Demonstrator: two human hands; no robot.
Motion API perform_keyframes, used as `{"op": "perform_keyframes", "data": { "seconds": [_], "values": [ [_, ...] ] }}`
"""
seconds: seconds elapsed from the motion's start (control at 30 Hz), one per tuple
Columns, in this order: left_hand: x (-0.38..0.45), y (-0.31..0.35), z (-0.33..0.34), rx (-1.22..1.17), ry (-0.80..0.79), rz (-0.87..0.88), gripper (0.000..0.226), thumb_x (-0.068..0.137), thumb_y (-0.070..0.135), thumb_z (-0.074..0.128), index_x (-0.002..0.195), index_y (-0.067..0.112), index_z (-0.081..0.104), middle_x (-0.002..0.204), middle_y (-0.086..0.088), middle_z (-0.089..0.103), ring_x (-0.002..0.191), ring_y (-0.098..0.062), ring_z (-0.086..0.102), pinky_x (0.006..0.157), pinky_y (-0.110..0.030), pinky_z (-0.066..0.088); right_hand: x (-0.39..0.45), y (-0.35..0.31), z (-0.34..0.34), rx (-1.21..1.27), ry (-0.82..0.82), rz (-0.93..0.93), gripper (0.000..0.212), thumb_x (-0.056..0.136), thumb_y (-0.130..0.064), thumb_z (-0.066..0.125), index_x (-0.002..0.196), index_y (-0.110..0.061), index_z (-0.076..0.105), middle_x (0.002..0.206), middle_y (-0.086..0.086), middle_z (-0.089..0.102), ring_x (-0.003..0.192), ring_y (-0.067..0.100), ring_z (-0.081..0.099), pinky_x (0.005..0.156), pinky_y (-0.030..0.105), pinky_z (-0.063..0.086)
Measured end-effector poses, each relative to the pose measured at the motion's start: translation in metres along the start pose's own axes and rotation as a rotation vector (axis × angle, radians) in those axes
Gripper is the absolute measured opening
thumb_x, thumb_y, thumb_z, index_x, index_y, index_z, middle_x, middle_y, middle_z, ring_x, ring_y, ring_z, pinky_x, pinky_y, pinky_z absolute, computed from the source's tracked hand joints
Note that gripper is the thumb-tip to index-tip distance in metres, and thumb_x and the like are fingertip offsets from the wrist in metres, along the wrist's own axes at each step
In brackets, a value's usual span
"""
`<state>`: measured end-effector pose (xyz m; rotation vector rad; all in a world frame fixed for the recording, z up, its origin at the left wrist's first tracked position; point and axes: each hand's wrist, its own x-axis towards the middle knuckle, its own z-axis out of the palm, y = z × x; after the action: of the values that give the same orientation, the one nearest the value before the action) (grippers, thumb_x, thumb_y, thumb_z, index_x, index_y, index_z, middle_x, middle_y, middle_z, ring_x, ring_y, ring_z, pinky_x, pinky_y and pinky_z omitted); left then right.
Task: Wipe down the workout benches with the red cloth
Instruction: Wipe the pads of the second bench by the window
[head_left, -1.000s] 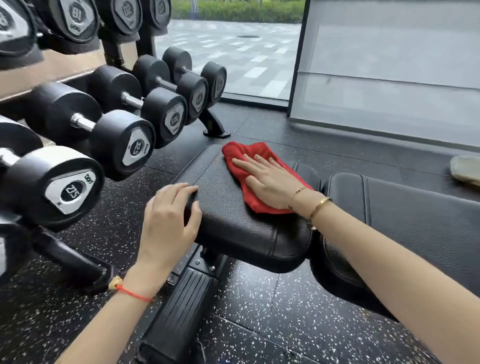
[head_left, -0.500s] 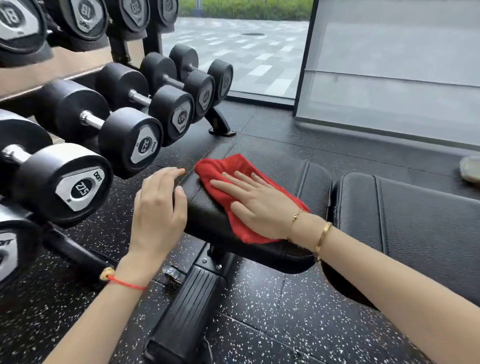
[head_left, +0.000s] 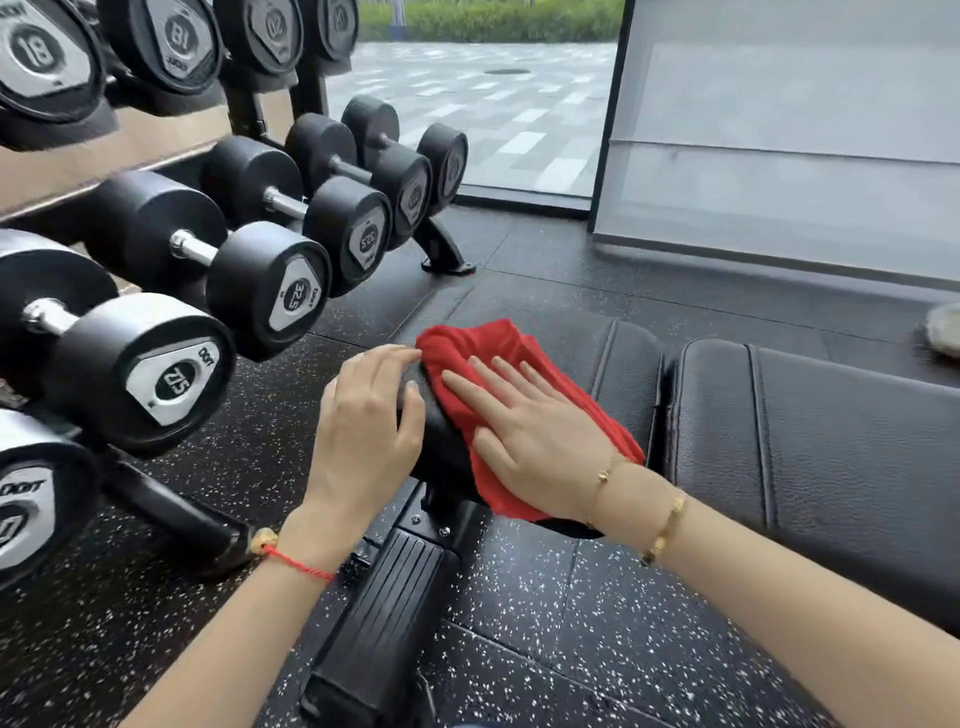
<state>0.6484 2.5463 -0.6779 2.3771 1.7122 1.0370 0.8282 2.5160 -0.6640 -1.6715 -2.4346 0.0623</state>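
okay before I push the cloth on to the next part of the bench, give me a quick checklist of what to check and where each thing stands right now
1. Right hand flat on the red cloth: ok, fingers straight and pressing.
2. Cloth in contact with the seat pad: ok, it drapes over the pad's end.
3. Left hand steadying the pad: ok, it grips the end, fingertips touching the cloth.
4. Back pad clear for wiping: ok for the part in view.
5. Room from the dumbbell rack: ok, floor shows between them.
6. Pad already clean or dry: cannot tell.
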Motion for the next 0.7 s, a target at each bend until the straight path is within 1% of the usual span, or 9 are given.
{"op": "perform_keyframes", "data": {
  "seconds": [0.07, 0.13, 0.27, 0.33, 0.43, 0.6, 0.7],
  "values": [
    [0.000, 0.009, 0.007, 0.002, -0.018, 0.023, 0.037, 0.094, 0.020, 0.046, 0.129, 0.015, 0.058, 0.134, -0.001, 0.058, 0.128, -0.021, 0.049, 0.106, -0.039, 0.036, -0.021, 0.019, -0.005, -0.012, 0.011, 0.074, 0.058, 0.098, -0.035, 0.028, 0.153, -0.034, 0.009, 0.162, -0.002, 0.009, 0.150, 0.018, 0.006, 0.122, 0.034, -0.001],
    [0.000, 0.019, 0.012, -0.002, -0.037, 0.049, 0.039, 0.092, 0.023, 0.044, 0.128, 0.014, 0.059, 0.134, -0.002, 0.058, 0.127, -0.022, 0.050, 0.107, -0.040, 0.037, -0.023, 0.046, -0.011, 0.024, -0.016, 0.171, 0.057, 0.099, -0.034, 0.028, 0.153, -0.034, 0.011, 0.162, -0.002, 0.009, 0.150, 0.018, 0.006, 0.122, 0.035, 0.000],
    [0.004, 0.039, 0.025, -0.028, -0.067, 0.087, 0.034, 0.094, 0.017, 0.052, 0.127, 0.012, 0.059, 0.132, -0.004, 0.059, 0.126, -0.024, 0.051, 0.108, -0.041, 0.039, 0.017, 0.093, -0.022, 0.076, -0.051, 0.401, 0.053, 0.101, -0.032, 0.026, 0.153, -0.029, 0.015, 0.163, 0.003, 0.008, 0.150, 0.023, 0.007, 0.122, 0.040, 0.000],
    [0.005, 0.050, 0.031, -0.031, -0.094, 0.100, 0.035, 0.094, 0.019, 0.054, 0.128, 0.013, 0.059, 0.133, -0.004, 0.058, 0.127, -0.024, 0.050, 0.109, -0.040, 0.037, 0.034, 0.101, -0.022, 0.061, -0.051, 0.443, 0.053, 0.101, -0.031, 0.025, 0.153, -0.028, 0.016, 0.163, 0.006, 0.008, 0.150, 0.026, 0.007, 0.122, 0.043, 0.000],
    [0.007, 0.065, 0.038, -0.033, -0.100, 0.132, 0.036, 0.093, 0.023, 0.053, 0.127, 0.013, 0.059, 0.133, -0.004, 0.058, 0.128, -0.023, 0.050, 0.110, -0.040, 0.036, 0.028, 0.096, -0.021, 0.072, -0.064, 0.383, 0.053, 0.101, -0.030, 0.026, 0.153, -0.029, 0.015, 0.163, 0.006, 0.007, 0.150, 0.027, 0.006, 0.122, 0.043, -0.002],
    [0.008, 0.081, 0.046, -0.048, -0.102, 0.143, 0.039, 0.093, 0.030, 0.046, 0.126, 0.016, 0.060, 0.132, -0.001, 0.059, 0.127, -0.021, 0.050, 0.109, -0.040, 0.036, -0.036, 0.078, -0.023, 0.019, -0.050, 0.195, 0.058, 0.099, -0.030, 0.028, 0.154, -0.032, 0.009, 0.163, 0.000, 0.005, 0.150, 0.020, 0.002, 0.122, 0.038, 0.000],
    [0.004, 0.086, 0.052, -0.057, -0.110, 0.156, 0.039, 0.093, 0.032, 0.045, 0.124, 0.016, 0.061, 0.130, 0.000, 0.060, 0.125, -0.020, 0.051, 0.109, -0.040, 0.037, -0.066, 0.078, -0.026, -0.011, -0.061, 0.183, 0.059, 0.099, -0.032, 0.026, 0.153, -0.036, 0.003, 0.163, -0.006, 0.001, 0.150, 0.015, 0.000, 0.123, 0.036, 0.000]
  ]
}}
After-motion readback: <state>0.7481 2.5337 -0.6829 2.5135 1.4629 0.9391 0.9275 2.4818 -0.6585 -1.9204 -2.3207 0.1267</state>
